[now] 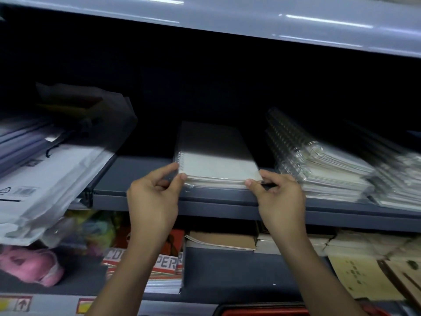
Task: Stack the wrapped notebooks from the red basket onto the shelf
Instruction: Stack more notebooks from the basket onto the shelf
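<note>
A small stack of clear-wrapped spiral notebooks (216,163) with pale covers lies on the grey shelf (136,172), its front edge near the shelf lip. My left hand (155,195) pinches the stack's front left corner between thumb and fingers. My right hand (278,192) pinches its front right corner. The rim of the red basket (262,312) shows at the bottom edge, below my arms; what it holds is hidden.
Taller stacks of wrapped spiral notebooks (330,165) fill the shelf to the right. White plastic-wrapped packs (45,179) overhang the shelf at left. The shelf below holds brown-covered notebooks (223,241), printed pads (164,265) and a pink item (29,263). Another shelf (250,17) hangs overhead.
</note>
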`<state>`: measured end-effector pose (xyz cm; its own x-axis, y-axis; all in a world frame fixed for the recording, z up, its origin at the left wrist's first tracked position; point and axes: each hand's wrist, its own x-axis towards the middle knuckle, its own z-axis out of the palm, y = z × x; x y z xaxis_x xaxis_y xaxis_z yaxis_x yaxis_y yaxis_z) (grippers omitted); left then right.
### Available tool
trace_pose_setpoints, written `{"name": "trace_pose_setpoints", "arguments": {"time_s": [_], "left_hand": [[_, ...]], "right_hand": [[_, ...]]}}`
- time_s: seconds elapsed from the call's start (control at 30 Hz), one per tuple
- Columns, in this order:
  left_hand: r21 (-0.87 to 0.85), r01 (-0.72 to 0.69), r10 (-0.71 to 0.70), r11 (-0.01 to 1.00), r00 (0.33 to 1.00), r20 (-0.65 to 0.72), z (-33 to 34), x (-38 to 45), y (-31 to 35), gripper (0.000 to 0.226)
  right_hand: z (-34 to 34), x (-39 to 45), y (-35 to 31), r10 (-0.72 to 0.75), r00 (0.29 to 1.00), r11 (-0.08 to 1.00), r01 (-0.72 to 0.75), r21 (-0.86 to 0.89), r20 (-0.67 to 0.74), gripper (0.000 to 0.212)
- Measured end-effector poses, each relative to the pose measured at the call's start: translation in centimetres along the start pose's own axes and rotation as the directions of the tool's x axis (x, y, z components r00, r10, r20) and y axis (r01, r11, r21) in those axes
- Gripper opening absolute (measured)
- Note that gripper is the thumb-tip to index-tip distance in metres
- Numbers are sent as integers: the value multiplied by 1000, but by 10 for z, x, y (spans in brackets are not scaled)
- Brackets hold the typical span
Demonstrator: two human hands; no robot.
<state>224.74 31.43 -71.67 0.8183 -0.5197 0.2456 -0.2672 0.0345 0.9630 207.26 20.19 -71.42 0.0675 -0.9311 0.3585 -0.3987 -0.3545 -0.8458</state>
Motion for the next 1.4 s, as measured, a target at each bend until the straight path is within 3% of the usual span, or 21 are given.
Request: {"name": "trace_pose_setpoints", "arguments": {"time_s": [0.13,0.33,0.43,0.5,0.6,0.67,0.73,0.8,0.93,1.03,1.17,1.3,1.4], "left_hand": [[-26,-7,6,1000,999,-41,-3,-8,3,38],[-143,-57,49,988,997,-56,-11,-46,14,23],[-153,-74,84,985,995,59,-6,-81,6,15],[-118,-71,96,991,969,226,1,-112,-4,14],[-44,2,20,999,872,488,14,-154,-23,19],[96,91,-130,991,798,589,24,-179,-46,18],[251,200,-318,947,689,651,35,-202,-71,15],[404,211,-449,890,560,696,43,-224,-95,17],[676,104,-663,730,347,663,53,-258,-127,26],[805,-75,-759,589,291,582,56,-275,-142,32],[882,-199,-853,427,235,466,52,-282,-145,54],[911,-212,-865,355,294,406,47,-280,-142,50],[910,-139,-843,392,342,415,44,-281,-134,36]], "right_hand": [[-11,-9,-2,-34,999,999,34,-16,22,43],[-78,-58,16,-45,994,996,37,86,97,14],[-122,-97,48,10,972,998,4,-56,235,4],[-142,-128,80,98,934,982,-36,-183,342,2],[-158,-177,136,266,871,940,-139,-312,414,2],[-161,-206,166,413,781,881,-211,-423,469,8],[-158,-225,186,546,658,802,-234,-549,518,20],[-153,-235,199,633,578,732,-234,-639,514,22],[-146,-248,218,719,492,670,-301,-679,491,40],[-146,-257,227,751,435,648,-340,-681,497,58],[-145,-260,230,799,371,600,-436,-670,474,61],[-142,-264,230,824,350,566,-465,-681,446,74],[-143,-269,227,824,353,566,-498,-656,443,86]]}}
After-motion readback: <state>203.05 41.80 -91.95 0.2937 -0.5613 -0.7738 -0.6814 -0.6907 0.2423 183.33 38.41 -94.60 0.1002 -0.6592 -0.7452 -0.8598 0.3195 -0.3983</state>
